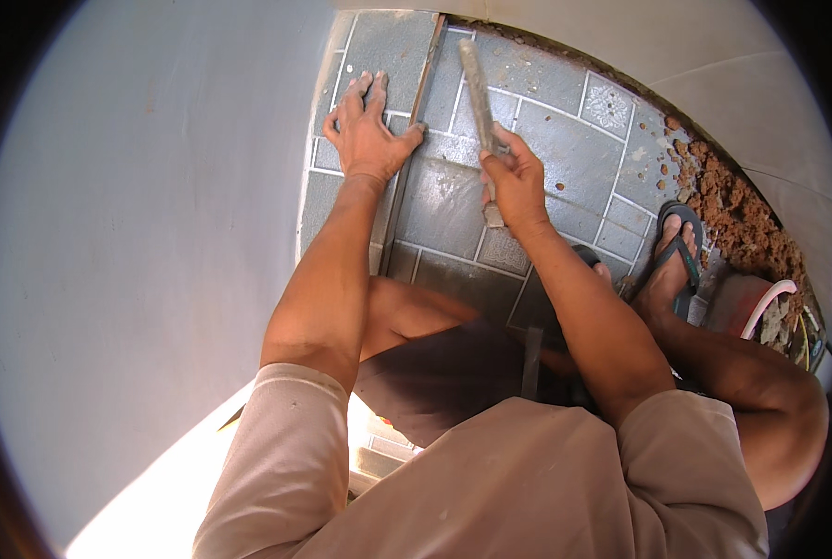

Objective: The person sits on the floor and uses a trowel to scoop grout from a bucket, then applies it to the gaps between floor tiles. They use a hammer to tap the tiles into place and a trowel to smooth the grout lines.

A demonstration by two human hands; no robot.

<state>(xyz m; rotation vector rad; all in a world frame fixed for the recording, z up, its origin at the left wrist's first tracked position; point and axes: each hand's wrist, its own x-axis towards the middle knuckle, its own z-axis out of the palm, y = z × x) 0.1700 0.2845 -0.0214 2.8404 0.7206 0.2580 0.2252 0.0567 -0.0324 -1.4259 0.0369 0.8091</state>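
We press our left hand (pixel 367 130) flat and spread on the grey tiled floor (pixel 565 149), its thumb resting against a thin dark strip (pixel 414 140) that runs along a joint near the floor's left edge, just beside the pale wall (pixel 136 242). Our right hand (pixel 514 182) is clenched around a long mortar-coated tool (pixel 477 88), which we hold upright over the tiles in the middle of the floor, its upper end pointing toward the far edge.

In our judgement, the risk is mostly for the left hand: it lies near the tool, so a slip or a badly aimed stroke could hit the fingers. The tool is dusty with dried mortar, so the grip could slide. A hard blow could also crack a tile or push the strip out of its line.

At the right edge of the floor we see broken reddish rubble (pixel 732 214), and our foot in a dark sandal (pixel 676 252) stands just beside it. Near it is a reddish bucket (pixel 737 303) with a white handle; we cannot tell what is inside.
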